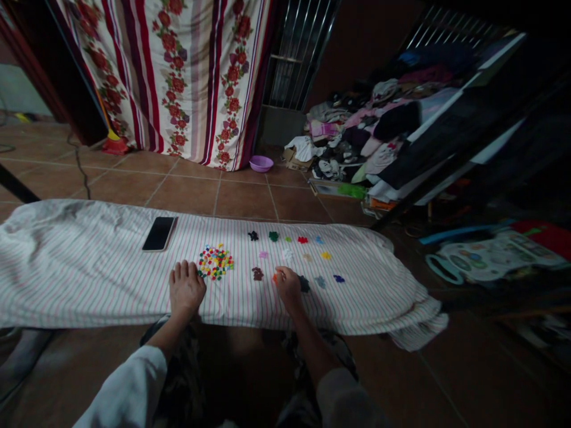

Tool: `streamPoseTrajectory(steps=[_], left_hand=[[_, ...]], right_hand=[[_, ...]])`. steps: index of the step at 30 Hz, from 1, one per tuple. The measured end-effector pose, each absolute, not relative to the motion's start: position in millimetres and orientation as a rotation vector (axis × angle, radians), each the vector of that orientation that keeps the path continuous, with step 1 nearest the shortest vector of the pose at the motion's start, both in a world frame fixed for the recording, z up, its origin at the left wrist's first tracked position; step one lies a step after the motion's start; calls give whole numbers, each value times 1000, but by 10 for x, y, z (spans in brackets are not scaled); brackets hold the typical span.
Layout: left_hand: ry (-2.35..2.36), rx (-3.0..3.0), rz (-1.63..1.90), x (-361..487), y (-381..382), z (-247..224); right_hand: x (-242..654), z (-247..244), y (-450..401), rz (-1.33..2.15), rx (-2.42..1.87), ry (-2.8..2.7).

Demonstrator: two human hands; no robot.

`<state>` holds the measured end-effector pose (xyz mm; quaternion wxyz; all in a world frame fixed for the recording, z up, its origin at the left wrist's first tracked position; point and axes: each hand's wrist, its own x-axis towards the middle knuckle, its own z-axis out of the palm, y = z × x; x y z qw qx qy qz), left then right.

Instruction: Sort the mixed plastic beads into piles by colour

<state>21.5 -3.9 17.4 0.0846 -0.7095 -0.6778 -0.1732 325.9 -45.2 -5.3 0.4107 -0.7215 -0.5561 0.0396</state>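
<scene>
My left hand (pixel 186 290) lies palm down on the striped cloth, fingers stretched out, beside a mixed pile of small colourful pieces (pixel 216 263). My right hand (pixel 289 286) is closed in a pinch over a few orange pieces (pixel 275 277); whether a piece is between its fingertips is too small to tell. Around it lie small single-colour groups: brown pieces (pixel 257 273), dark green pieces (pixel 304 284), grey pieces (pixel 320 281), dark blue pieces (pixel 339 278), white pieces (pixel 288 255), pink pieces (pixel 263 254), yellow pieces (pixel 325 255) and red pieces (pixel 302 239).
A black-screened phone (pixel 159 234) rests on the striped cloth (pixel 111 273), left of the mixed pile. Beyond are a flowered curtain (pixel 196 77), a purple basin (pixel 261 163) and a heap of clothes (pixel 357 131). A broom (pixel 115 142) stands at the back left.
</scene>
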Motion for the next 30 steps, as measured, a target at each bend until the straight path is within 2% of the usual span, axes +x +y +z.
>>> streamPoseTrajectory(steps=[30], left_hand=[[-2017, -2128, -514, 227, -53, 225]], right_hand=[[3205, -126, -518, -72, -1696, -1595]])
